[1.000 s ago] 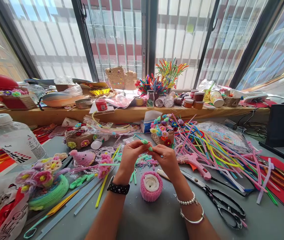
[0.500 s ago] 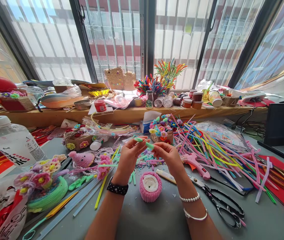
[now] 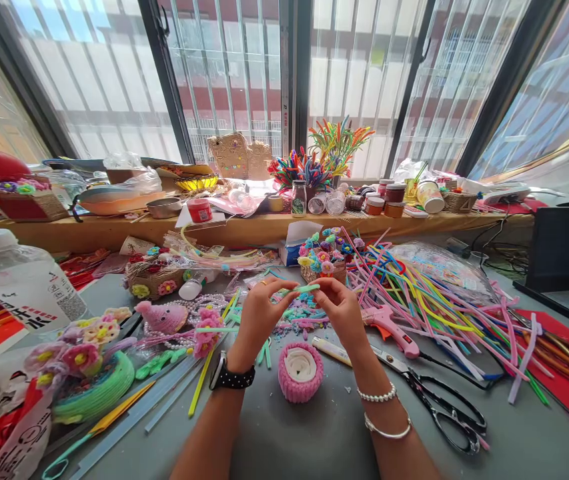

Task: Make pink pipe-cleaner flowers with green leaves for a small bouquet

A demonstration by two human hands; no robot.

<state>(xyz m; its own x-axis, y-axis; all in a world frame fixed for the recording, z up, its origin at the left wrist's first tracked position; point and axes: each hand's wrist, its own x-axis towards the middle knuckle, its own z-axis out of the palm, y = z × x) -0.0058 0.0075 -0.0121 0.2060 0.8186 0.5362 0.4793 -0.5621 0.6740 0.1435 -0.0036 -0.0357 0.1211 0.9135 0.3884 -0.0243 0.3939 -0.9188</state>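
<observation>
Both hands are raised above the grey table (image 3: 309, 433), the left hand (image 3: 259, 313) and right hand (image 3: 341, 308) each pinching one end of a short fuzzy green pipe cleaner (image 3: 308, 289), fingertips closed on it so it spans level between them. Just below the fingers sits a round pink fuzzy cup (image 3: 300, 371) with a white core; bare tabletop opens only nearer than that. Right of the fingers lie a pink glue gun (image 3: 389, 327), black scissors (image 3: 444, 410) and a dense heap of coloured pipe cleaners (image 3: 439, 300). Left of them, a pink fuzzy figure (image 3: 161, 317) and long flat strips (image 3: 164, 400) crowd in.
</observation>
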